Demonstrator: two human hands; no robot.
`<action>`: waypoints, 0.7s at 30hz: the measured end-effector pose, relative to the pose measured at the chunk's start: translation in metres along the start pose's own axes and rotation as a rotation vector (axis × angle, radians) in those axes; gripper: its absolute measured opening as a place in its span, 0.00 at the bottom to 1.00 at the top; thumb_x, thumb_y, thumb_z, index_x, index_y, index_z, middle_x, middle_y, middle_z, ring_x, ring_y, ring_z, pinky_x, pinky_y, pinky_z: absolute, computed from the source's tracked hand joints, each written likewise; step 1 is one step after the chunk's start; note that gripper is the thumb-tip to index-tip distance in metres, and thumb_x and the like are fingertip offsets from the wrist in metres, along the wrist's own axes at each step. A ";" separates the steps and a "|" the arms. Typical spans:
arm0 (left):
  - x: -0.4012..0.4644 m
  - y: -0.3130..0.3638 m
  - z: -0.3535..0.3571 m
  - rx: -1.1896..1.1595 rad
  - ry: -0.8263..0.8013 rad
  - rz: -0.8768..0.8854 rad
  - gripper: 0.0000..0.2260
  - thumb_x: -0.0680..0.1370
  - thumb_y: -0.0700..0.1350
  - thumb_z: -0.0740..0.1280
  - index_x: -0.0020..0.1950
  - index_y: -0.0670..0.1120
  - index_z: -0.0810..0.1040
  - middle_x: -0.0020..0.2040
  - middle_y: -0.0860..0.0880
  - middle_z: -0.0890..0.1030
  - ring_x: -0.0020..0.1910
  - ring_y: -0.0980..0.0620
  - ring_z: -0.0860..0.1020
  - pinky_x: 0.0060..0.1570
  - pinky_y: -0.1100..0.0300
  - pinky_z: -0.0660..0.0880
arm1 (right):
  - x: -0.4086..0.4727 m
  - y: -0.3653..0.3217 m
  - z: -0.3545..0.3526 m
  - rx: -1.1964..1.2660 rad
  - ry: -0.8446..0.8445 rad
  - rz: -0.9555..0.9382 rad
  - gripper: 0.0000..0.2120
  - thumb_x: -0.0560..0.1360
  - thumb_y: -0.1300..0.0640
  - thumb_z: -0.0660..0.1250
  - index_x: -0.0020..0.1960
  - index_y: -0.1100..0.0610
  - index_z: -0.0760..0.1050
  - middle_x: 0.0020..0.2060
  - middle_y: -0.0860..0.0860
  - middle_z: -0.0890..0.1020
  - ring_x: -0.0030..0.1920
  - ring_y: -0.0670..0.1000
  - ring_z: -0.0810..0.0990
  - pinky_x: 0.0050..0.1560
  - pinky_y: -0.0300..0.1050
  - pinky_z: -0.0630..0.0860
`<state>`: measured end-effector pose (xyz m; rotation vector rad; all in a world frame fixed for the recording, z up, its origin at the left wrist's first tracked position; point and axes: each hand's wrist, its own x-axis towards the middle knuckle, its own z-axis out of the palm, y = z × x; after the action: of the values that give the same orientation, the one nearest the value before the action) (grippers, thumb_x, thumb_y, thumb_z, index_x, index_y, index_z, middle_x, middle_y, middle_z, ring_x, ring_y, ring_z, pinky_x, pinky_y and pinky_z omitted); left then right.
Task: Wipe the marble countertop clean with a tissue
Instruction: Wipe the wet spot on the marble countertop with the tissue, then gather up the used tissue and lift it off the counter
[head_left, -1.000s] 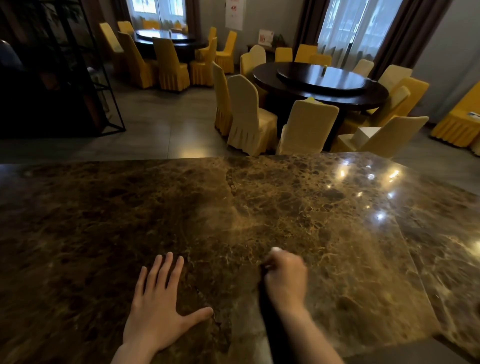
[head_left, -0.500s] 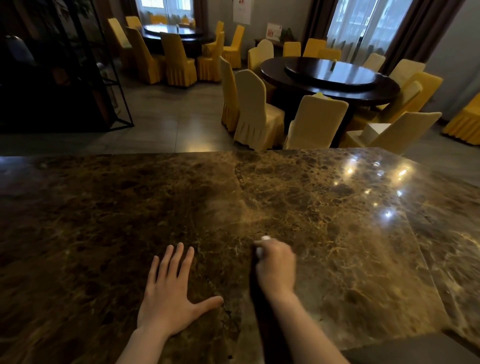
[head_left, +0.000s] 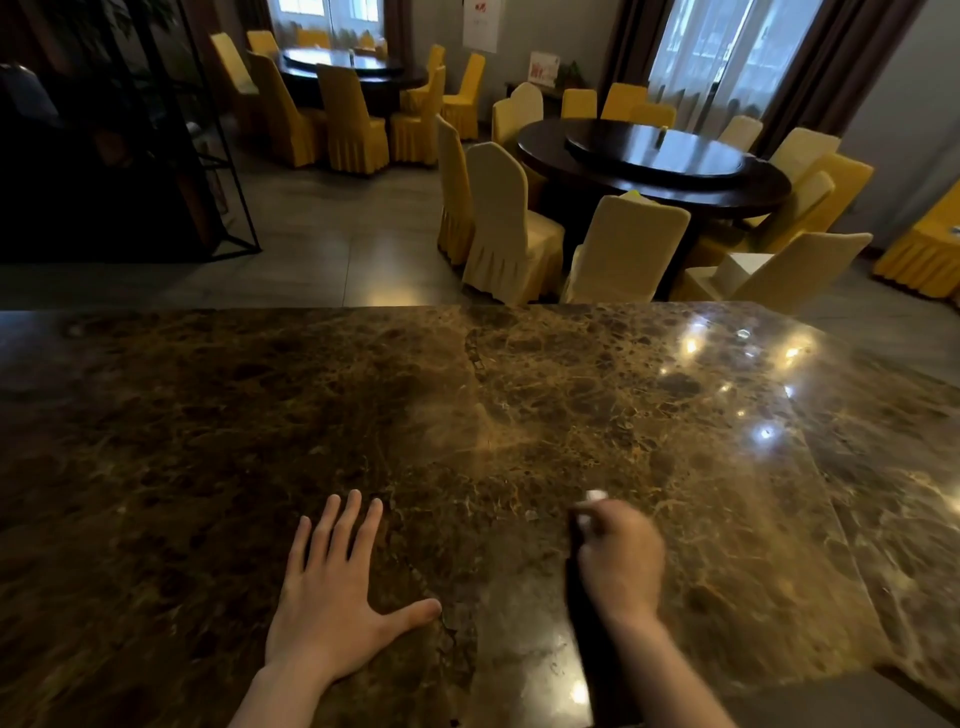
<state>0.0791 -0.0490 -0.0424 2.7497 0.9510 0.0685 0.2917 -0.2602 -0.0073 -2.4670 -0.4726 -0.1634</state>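
Dining hall beyond, round tables and covered chairs. Item: brown marble counter, glossy, no visible spills. Left hand: flat, fingers spread, empty, bracing near the front edge. Right hand: fisted around a white tissue, just right of the left hand. Progress: near centre under wiping; far and side areas probably remain, though no dirt shows anywhere.

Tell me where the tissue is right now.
The tissue is bunched in the right hand, pressed on the countertop near its front edge, right of the flat left hand. Only a white bit shows past the knuckles.
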 end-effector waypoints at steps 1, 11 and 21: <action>0.000 -0.001 0.000 0.001 -0.001 0.004 0.59 0.61 0.89 0.45 0.81 0.56 0.35 0.83 0.53 0.36 0.80 0.52 0.29 0.82 0.42 0.37 | -0.020 -0.018 0.011 0.038 -0.068 -0.096 0.06 0.75 0.59 0.73 0.42 0.50 0.83 0.39 0.43 0.84 0.41 0.44 0.79 0.42 0.40 0.73; 0.000 0.000 0.001 0.003 0.001 0.001 0.59 0.60 0.90 0.45 0.81 0.57 0.34 0.83 0.53 0.36 0.80 0.53 0.30 0.82 0.43 0.37 | 0.011 0.016 -0.023 0.050 0.006 0.020 0.09 0.71 0.67 0.73 0.41 0.54 0.86 0.37 0.51 0.87 0.40 0.56 0.84 0.41 0.47 0.77; 0.001 -0.001 0.002 0.024 0.003 0.007 0.60 0.61 0.89 0.45 0.82 0.54 0.38 0.84 0.51 0.40 0.81 0.51 0.33 0.82 0.41 0.40 | -0.067 -0.054 0.007 0.264 -0.393 -0.244 0.11 0.72 0.66 0.73 0.38 0.50 0.85 0.37 0.43 0.86 0.42 0.41 0.83 0.46 0.31 0.75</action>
<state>0.0789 -0.0478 -0.0445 2.7753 0.9489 0.0632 0.2091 -0.2357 0.0016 -2.1752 -0.9021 0.2760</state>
